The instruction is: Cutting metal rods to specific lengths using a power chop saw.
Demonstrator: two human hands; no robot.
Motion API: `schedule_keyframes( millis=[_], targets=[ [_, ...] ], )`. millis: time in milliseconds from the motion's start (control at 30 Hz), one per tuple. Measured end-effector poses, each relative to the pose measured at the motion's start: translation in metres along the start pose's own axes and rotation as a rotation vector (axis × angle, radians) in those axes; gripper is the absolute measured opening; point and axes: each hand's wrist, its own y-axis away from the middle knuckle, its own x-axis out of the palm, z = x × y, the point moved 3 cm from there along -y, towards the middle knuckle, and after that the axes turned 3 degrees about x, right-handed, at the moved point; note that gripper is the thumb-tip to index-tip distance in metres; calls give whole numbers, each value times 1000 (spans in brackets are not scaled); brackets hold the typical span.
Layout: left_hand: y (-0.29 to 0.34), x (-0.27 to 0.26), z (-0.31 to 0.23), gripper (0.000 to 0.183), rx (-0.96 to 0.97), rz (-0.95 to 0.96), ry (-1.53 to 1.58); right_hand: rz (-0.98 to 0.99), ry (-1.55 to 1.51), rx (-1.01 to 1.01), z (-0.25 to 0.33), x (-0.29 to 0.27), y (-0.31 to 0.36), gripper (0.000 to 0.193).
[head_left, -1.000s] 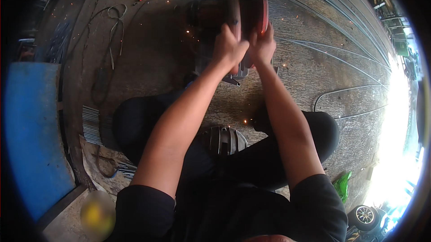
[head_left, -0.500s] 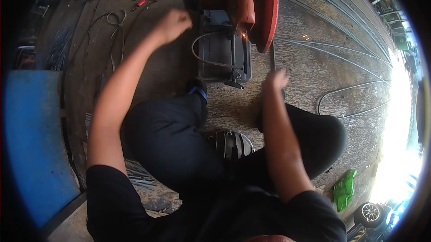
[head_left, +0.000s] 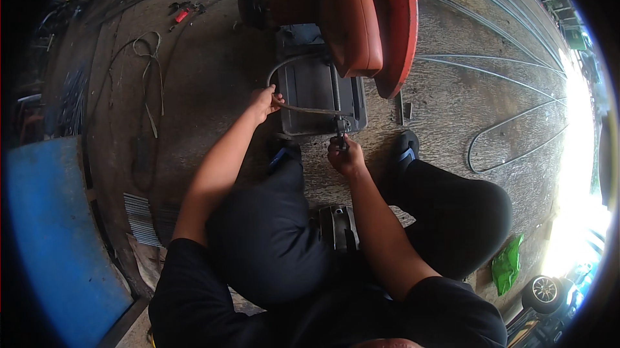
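The left hand (head_left: pixel 263 104) has its fingers curled around a bent rod (head_left: pixel 310 111) crossing the grey base (head_left: pixel 305 88); the right hand (head_left: pixel 347 157) has its fingers closed on a clamp handle (head_left: pixel 341 127) at the base's near edge. Beyond is a red cut-off saw (head_left: pixel 352 25); far right, 1 green bag (head_left: pixel 506 265).

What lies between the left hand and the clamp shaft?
In the head view, the grey base lies there, the bent rod crossing over it from the left hand toward the shaft.
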Motion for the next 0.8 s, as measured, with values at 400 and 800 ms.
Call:
schedule_keyframes(
  millis=[400, 800],
  targets=[
    [13, -15, -16, 32, 380, -451, -164, -385, 1484, -554, -99, 4, 34, 44],
    [66, -80, -31, 28, 494, -647, 28, 206, 1995, -659, -124, 18, 49, 37]
  ],
)
